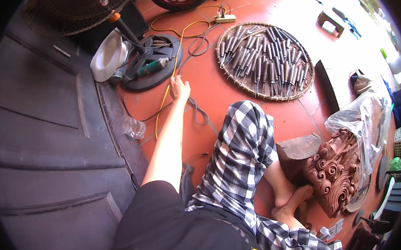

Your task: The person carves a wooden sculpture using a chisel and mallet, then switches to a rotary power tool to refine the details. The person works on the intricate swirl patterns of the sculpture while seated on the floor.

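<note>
The green hand grinder, so called by its shape, lies on the dark round fan base, with the left hand near it, over or against the yellow cord. The fingers look loosely bent; whether they pinch the cord or merely pass above it, I cannot tell. The right hand is out of view. I judge the grinder untouched, any pick-up not yet made. Its long axis slants across the base, the narrower end pointing to the upper right, toward the cord. Farther out, handled chisels crowd a round woven tray. At the right, a wood carving has deep scrolls already cut; how much work remains on it, I cannot judge.
</note>
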### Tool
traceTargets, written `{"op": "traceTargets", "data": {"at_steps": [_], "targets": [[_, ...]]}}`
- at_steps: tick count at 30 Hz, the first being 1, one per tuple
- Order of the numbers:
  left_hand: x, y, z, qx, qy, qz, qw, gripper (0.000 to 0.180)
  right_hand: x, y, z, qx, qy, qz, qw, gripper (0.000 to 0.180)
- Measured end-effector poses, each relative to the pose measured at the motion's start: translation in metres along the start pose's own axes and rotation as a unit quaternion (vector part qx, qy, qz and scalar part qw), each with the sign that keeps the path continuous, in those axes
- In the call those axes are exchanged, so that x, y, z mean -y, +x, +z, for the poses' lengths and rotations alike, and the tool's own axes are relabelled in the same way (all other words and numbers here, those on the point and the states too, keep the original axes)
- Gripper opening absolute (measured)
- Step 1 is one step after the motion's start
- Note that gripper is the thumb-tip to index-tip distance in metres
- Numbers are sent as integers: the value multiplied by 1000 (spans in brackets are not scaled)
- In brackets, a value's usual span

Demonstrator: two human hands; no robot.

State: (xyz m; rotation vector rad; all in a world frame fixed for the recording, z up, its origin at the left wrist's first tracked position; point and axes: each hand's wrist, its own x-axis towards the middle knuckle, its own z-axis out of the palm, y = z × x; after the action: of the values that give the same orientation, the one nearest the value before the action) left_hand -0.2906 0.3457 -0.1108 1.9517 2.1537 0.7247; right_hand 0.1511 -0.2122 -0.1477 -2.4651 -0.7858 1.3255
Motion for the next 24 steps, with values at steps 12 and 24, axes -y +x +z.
{"op": "traceTargets", "data": {"at_steps": [12, 24], "targets": [[94, 157, -24, 83, 272, 59, 957, 56, 2, -14, 14, -74, 97, 53, 991, 31], [92, 114, -59, -58, 215, 259, 940, 72, -139, -129, -68, -311, 312, 125, 889, 30]]}}
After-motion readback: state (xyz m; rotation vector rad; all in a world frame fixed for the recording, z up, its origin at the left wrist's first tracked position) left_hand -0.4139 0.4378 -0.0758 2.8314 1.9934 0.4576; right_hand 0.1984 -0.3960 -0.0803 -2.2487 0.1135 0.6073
